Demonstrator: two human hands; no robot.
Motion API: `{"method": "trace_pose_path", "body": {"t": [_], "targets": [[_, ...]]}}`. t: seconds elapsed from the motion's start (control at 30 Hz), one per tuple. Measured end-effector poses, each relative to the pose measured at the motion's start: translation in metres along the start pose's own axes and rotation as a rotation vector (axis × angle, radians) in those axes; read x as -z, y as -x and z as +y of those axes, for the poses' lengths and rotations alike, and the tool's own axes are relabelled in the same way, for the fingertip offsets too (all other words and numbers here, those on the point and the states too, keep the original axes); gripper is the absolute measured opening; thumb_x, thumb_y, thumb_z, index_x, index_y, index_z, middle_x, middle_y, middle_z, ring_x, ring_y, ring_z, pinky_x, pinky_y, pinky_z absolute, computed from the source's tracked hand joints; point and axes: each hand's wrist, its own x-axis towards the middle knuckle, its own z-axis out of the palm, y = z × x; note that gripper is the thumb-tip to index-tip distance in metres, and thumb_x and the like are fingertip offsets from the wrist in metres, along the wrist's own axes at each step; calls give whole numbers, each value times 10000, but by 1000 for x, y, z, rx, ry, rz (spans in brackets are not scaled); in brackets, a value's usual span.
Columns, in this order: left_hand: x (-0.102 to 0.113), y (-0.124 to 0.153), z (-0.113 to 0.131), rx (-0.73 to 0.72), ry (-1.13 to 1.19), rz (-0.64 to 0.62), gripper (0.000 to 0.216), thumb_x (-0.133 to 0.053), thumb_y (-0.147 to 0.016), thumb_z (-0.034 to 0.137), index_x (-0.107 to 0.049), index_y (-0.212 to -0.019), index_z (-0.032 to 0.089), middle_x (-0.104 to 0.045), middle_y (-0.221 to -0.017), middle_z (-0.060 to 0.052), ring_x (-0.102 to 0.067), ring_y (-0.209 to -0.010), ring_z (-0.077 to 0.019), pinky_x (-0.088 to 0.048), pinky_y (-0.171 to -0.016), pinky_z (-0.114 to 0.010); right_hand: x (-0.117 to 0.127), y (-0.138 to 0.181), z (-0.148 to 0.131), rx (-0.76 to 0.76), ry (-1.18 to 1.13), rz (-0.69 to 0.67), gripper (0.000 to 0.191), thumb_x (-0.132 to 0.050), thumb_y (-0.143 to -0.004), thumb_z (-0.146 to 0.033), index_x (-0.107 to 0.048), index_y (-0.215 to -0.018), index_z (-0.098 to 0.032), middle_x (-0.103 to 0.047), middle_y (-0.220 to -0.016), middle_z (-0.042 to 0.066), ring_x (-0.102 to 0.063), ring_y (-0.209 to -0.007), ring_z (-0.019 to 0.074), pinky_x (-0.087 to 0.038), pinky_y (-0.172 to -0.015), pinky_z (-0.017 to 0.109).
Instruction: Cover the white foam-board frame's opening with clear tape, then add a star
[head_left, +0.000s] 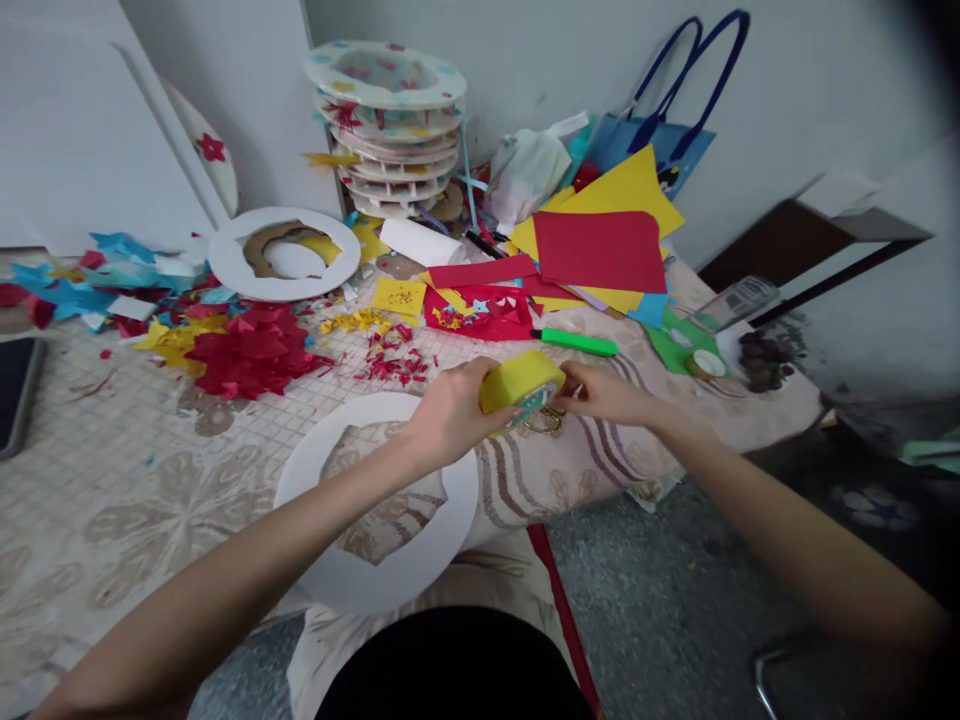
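My left hand (450,405) is closed around a folded yellow paper piece (519,380), held just above the table edge. My right hand (604,392) is pinched at the right end of that piece, over a pair of scissors (546,420) lying on the cloth; what the pinch holds is too small to name. Below my left hand lies a white foam ring (315,478) with a cut-out middle.
A green marker (577,342), red and yellow paper sheets (600,250), red cut stars (251,350), another white ring (232,262), a stack of decorated rings (390,125), a blue bag (660,140), a phone (15,385) at left, and a dish of dark fruit (761,362).
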Motion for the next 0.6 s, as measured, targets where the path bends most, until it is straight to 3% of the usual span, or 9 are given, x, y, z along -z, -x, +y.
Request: {"method": "trace_pose_path", "body": {"t": [0.17,0.37,0.5,0.6], "targets": [[3,-4,-1,15,-2,9,269,-674,-781,320,-588,-971,151,-626,-676,-3,-585,-609,-154,-398,-552,-255,-33,2,-5,-46,82,29,222,-614,-757,-280,-553,-934,-160,-676,-784,44,-627,-710,196,-438,-641,292],[5,-5,-3,30,3,12,259,-649,-803,340,-584,-970,153,-635,-687,-11,-585,-612,-155,-401,-553,-261,-32,31,-7,-114,189,56,160,-535,-762,-197,-549,-920,-176,-618,-730,28,-592,-670,198,-418,-636,305],[6,-8,-3,38,17,2,281,-660,-798,354,-585,-966,142,-643,-723,-28,-586,-621,-161,-396,-548,-265,-36,44,-2,-6,236,114,151,-516,-795,-203,-547,-942,-180,-604,-925,78,-598,-850,218,-460,-764,335],[9,-10,-1,37,28,7,274,-656,-805,373,-587,-944,148,-639,-742,-28,-581,-631,-158,-391,-555,-264,-40,36,-8,7,242,99,230,-521,-781,-182,-531,-1012,-184,-609,-896,60,-596,-827,210,-460,-741,321]]}}
